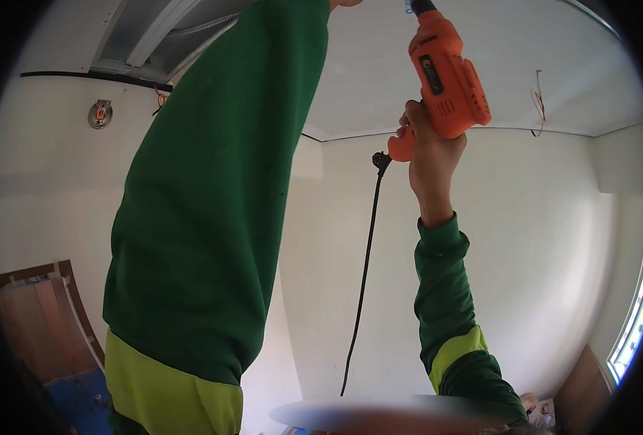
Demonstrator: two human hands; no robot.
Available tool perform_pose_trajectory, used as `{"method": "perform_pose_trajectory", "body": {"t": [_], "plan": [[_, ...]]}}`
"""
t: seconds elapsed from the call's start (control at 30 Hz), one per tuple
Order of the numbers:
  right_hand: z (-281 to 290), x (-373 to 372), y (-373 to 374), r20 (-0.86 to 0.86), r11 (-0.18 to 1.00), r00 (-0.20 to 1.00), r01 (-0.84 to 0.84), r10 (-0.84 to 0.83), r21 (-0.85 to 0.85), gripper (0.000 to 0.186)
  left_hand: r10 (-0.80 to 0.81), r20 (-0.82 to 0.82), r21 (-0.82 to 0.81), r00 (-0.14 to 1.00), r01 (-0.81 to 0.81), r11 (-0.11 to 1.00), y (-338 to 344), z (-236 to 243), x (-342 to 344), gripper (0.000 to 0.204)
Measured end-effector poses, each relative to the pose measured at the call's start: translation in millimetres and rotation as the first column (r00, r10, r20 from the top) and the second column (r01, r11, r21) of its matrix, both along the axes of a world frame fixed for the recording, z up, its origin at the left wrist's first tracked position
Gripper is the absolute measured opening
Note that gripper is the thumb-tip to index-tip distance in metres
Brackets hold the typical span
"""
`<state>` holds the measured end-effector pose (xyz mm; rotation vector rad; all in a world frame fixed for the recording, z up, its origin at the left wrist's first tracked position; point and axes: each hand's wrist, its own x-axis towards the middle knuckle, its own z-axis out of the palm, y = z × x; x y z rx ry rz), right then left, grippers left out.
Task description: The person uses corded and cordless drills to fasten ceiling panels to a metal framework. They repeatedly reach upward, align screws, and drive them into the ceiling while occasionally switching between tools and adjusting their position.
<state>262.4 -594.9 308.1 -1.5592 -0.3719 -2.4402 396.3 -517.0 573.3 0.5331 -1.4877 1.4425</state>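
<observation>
An orange corded power drill (450, 80) is held overhead in my right hand (434, 159), the fingers wrapped round its grip. The drill points up, its dark front end close to the pale ceiling panel (368, 69) and cut off by the upper edge. A black cord (365, 268) hangs from the base of the handle. My left arm, in a green sleeve (220, 174), reaches up across the left of the picture. Only a sliver of my left hand (345, 2) shows at the top edge, near the ceiling; its fingers are out of sight.
A ceiling opening (169, 36) with metal framing lies at the upper left. Loose wires (539, 101) hang from the ceiling at right. A round metal fitting (100, 114) sits on the left wall. Wooden panelling (39, 319) stands lower left; a bright window (634, 322) is far right.
</observation>
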Motion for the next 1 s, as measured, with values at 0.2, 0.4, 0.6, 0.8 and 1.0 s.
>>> {"method": "perform_pose_trajectory", "body": {"t": [0.2,0.4,0.6,0.8,1.0], "plan": [[6,2,1,-0.022,0.996,0.998,-0.064,0.063,-0.06,0.026,0.018,-0.008,0.051,1.0,-0.018,0.999,0,18,0,0.066],[7,4,2,-0.014,0.999,0.999,-0.035,0.035,-0.041,0.03,0.013,-0.006,0.017,1.0,-0.013,1.0,-2,22,1,0.063],[8,-3,6,-0.053,0.991,0.991,-0.125,0.122,-0.048,0.034,0.008,-0.021,0.06,1.0,-0.006,0.998,-1,24,1,0.063],[11,-4,7,-0.041,0.989,0.988,-0.15,0.15,-0.004,0.033,-0.012,-0.02,0.086,1.0,0.014,0.996,-1,24,5,0.068],[13,-7,7,-0.069,0.988,0.986,-0.153,0.152,-0.005,0.029,-0.066,0.034,0.042,0.997,0.064,0.997,-7,24,11,0.067]]}}
